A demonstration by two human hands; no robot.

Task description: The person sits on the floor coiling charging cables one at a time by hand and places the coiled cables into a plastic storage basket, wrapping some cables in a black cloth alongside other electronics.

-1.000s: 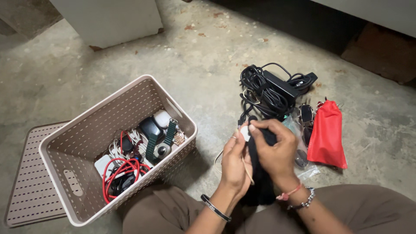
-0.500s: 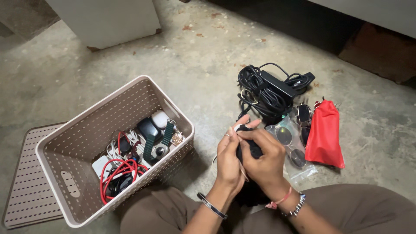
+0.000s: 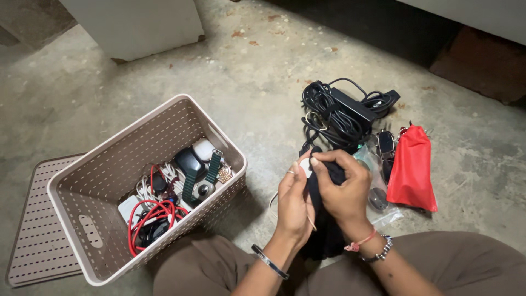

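Black cloth [image 3: 323,230] half hidden btwn both hands.

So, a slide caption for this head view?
Both hands work a black pouch between basket and cables.

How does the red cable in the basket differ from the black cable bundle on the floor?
The red cable is thin and lies in a few loose loops inside the basket, among other small things. The black cable bundle is far bulkier, a dense tangle on the bare concrete floor with a black power brick on top. The red cable lies left of both hands; the black bundle lies just beyond them. Both are coiled and neither is touched.
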